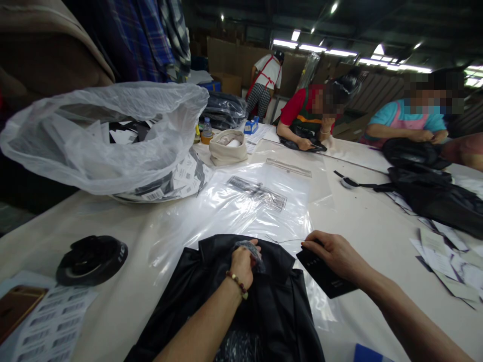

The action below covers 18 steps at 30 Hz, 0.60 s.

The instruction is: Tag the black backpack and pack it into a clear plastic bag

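A black leather-look jacket (pixel 279 291) lies in front of me with its collar away from me. At the inside of the collar, my left hand (pixel 242 265) has its fingers curled round a crumpled bit of clear plastic (pixel 249 247); its fingertips are partly hidden. To the right of the collar, my right hand (pixel 335 254) pinches a black hang tag (pixel 323 274) by its top corner. A thin dark string (pixel 289 241) runs left from the tag toward the collar. Clear plastic bags (pixel 211 213) lie flat under and beyond the jacket.
On the left stand a big translucent plastic bag (pixel 151 171) of tags, a black round tape roll (pixel 92 259), barcode sticker sheets (pixel 51 322) and a phone (pixel 18 306). Loose cards (pixel 449 261) and black garments (pixel 433 191) lie right. Co-workers (pixel 302 115) sit across the table.
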Tool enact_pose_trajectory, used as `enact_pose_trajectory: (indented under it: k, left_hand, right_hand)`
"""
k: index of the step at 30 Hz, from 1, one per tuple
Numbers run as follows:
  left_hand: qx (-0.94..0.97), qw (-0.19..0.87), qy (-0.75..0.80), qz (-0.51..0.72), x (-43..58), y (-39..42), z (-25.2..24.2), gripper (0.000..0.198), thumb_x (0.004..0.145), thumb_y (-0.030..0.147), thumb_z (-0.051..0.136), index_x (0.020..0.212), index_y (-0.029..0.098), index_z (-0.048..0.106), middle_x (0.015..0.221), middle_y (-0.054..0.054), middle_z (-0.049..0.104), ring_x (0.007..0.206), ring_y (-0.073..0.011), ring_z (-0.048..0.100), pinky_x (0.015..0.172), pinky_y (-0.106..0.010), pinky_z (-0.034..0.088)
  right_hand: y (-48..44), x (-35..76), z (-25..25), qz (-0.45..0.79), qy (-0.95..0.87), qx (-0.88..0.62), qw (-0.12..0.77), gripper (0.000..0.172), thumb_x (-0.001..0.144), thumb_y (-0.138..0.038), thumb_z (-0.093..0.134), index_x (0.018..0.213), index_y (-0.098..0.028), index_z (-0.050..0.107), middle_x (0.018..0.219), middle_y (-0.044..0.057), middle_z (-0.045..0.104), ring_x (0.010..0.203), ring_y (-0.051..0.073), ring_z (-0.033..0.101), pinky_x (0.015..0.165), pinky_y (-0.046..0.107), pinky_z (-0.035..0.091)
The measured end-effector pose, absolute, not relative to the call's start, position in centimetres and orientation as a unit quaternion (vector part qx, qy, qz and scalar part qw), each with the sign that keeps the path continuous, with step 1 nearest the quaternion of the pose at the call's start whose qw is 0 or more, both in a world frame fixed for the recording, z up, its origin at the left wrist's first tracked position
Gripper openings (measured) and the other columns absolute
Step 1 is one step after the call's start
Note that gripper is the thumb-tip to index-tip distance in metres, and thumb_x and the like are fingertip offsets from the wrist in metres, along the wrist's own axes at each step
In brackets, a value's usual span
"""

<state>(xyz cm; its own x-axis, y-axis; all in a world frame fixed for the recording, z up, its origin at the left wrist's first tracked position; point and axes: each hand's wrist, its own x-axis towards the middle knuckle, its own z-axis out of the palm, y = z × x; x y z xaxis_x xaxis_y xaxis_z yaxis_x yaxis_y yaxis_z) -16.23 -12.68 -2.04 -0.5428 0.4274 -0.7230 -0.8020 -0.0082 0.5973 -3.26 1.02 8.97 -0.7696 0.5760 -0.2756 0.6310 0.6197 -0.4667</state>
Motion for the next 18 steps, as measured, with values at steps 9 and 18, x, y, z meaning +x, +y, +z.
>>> enact_pose_trajectory:
  k: [9, 18]
  left_hand:
    - [-0.106, 0.483, 0.476, 0.727, -15.9, -13.5, -1.8, 0.040, 0.063, 0.004, 0.064, 0.099, 0.021, 0.064, 0.123, -0.006, 0.054, 0.081, -0.0123, 0.059, 0.058, -0.019, 0.043]
    - [-0.080, 0.463, 0.516, 0.716, -15.3, -13.0, -2.9, 0.035, 0.055, 0.016, 0.074, 0.089, 0.012, 0.065, 0.071, -0.001, 0.063, 0.048, -0.0063, 0.047, 0.048, -0.021, 0.036]
  right_hand:
    - [0.0, -5.1, 8.7, -0.259, 0.916, 0.297, 0.074, 0.029, 0.080, -0.043, 0.039, 0.075, -0.022, 0.058, 0.072, 0.005, 0.064, 0.069, 0.020, 0.056, 0.063, 0.031, 0.038]
    - [-2.1, -7.5, 8.1, -0.315, 0.922, 0.215, 0.065, 0.030, 0.083, -0.043, 0.041, 0.078, -0.020, 0.059, 0.072, 0.003, 0.063, 0.067, 0.018, 0.055, 0.062, 0.029, 0.038]
